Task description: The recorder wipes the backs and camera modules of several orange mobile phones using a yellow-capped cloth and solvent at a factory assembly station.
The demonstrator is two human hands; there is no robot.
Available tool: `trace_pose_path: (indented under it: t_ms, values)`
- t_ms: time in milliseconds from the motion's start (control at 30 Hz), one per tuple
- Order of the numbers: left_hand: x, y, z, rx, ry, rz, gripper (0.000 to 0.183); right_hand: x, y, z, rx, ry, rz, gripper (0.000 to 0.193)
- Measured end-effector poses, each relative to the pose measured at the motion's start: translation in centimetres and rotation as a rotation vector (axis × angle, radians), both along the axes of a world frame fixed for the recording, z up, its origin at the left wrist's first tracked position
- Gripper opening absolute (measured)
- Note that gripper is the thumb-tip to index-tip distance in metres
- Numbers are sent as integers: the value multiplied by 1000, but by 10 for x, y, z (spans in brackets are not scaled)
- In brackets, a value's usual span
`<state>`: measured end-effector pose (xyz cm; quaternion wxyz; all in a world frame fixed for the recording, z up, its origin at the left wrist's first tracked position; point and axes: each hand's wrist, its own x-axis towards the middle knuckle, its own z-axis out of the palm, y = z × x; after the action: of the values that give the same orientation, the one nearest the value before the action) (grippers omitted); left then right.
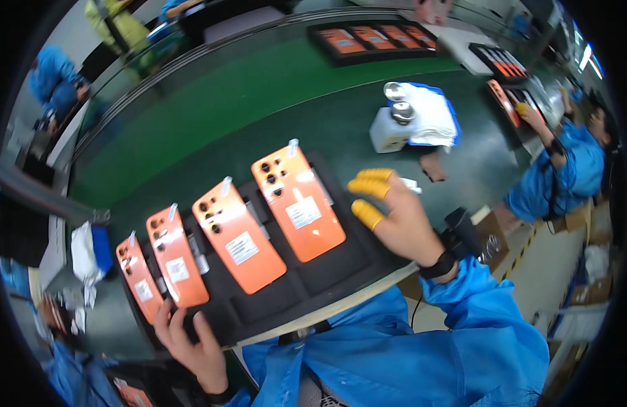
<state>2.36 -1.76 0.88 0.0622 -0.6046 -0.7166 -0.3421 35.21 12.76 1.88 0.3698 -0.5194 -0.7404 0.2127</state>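
Head view, lower centre: my left hand [191, 346] clamps the black tray [327, 271] of four orange phones [298, 201]; right hand [395, 214] hovers spread. Judged: tray positioning; next needs a steady two-handed hold.

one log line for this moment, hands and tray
left hand: grips near edge of black tray | right hand: open, yellow finger cots, hovering beside tray | tray: four orange phones face down
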Motion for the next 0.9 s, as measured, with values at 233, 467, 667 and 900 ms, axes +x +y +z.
trace_pose_path:
  t_ms: [233,467,667,900]
  values:
    - [74,39,11,-145,34,-330,55,-55,84,6,183,-252,48,28]
    - [118,73,-7,-230,73,-357,68,-76,117,-11,218,-310,-33,19]
    - [119,77,-10,-255,54,-243,78,-74,75,4,514,-381,218,14]
    - [118,79,-29,-230,115,-176,82,-69,-21,95,-166,-57,1437,12]
